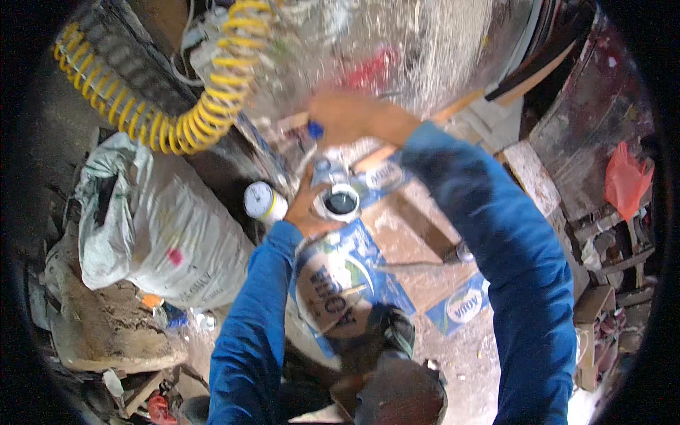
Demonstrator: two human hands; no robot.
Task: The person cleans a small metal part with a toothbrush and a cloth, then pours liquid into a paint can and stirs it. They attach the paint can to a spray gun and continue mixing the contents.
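Note:
My left hand [309,207] is curled round the side of a small white tub [352,193] whose round mouth shows something dark inside. Close by on the left, a white can [262,200] with a pale round lid and a yellow band lies tilted. Farther off, my right hand [350,120] is smeared by motion with its fingers drawn in. A small blue thing [315,129] sticks out at its fingertips; its kind is too blurred to name. Under the tub lies a flattened blue, white and brown cardboard box [397,280].
A coiled yellow air hose [191,131] hangs at the upper left. Below it leans a full white sack [177,234]. Beyond my right hand rises a large, scuffed, shiny panel [418,49]. A red plastic bag [627,180] hangs at the right, and scraps litter the floor.

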